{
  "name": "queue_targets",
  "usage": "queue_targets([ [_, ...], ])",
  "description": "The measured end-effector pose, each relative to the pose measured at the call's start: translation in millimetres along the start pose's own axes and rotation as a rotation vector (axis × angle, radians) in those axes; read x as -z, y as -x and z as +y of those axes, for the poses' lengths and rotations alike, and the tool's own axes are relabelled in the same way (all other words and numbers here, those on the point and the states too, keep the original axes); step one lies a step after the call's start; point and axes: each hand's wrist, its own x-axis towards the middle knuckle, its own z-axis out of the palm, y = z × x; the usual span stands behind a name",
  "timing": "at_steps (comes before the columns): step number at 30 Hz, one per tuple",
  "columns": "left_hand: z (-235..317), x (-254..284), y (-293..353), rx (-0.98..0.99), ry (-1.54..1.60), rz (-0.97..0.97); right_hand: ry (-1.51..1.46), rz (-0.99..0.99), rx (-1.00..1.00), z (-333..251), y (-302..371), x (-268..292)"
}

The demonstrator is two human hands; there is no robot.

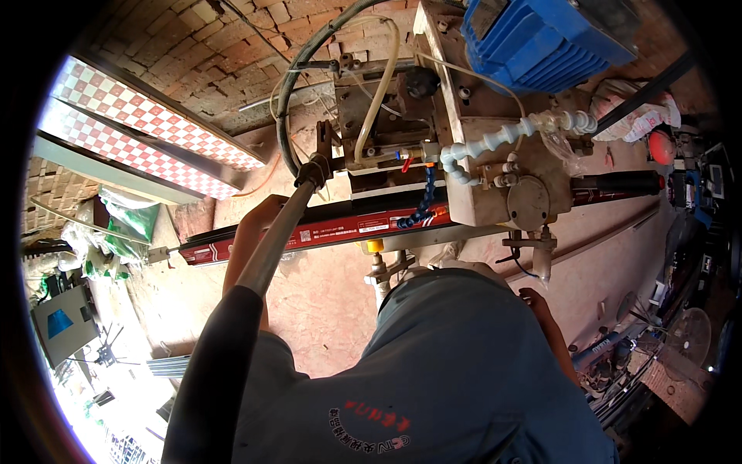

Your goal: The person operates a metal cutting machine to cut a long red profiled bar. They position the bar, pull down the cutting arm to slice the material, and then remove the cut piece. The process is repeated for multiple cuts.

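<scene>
You seem to be positioning the red bar (332, 233): left hand (260, 213) across it, right hand (535, 300) on its near side, grips unclear; next likely calls for steadying.

White lettering (348, 230) and a small square matrix code (305, 236) are printed along the red wrapping of a long, straight bar (332, 238). On the person's grey-blue shirt (433, 363), a curved line of dark lettering (352, 437) is set beside larger red characters (379, 415). Red print, too small to be made out, is borne by a whitish sack (634, 112) at the upper right. Pale lettering is seen on a blue tool (599, 346) at the lower right.
</scene>
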Motion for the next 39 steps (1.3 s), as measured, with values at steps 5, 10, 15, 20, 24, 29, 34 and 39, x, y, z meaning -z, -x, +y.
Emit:
queue_targets([
  [5, 2, 0, -1, 0.009, -0.011, -0.007, 0.006, -0.001, 0.011, 1, -3, -3],
  [10, 5, 1, -6, 0.023, -0.027, -0.009, 0.032, 0.007, 0.017, -8, 0, 0],
  [15, 4, 3, -16, 0.026, -0.035, -0.012, 0.036, 0.016, 0.006, -11, 2, 2],
  [20, -44, 8, -29, -0.082, 0.033, 0.0, 0.055, 0.015, 0.009, -17, 0, 2],
  [24, -18, -2, -28, -0.134, -0.126, 0.016, 0.046, 0.007, -0.012, -19, 8, 1],
  [29, -13, -4, -18, -0.136, -0.061, 0.061, 0.061, -0.005, 0.031, -24, 7, 0],
  [34, 2, -10, -12, -0.086, -0.016, 0.051, 0.024, -0.003, 0.014, -20, 1, -2],
  [39, 42, -48, -15, -0.188, 0.029, 0.005, 0.014, 0.003, 0.013, -10, 0, -4],
])
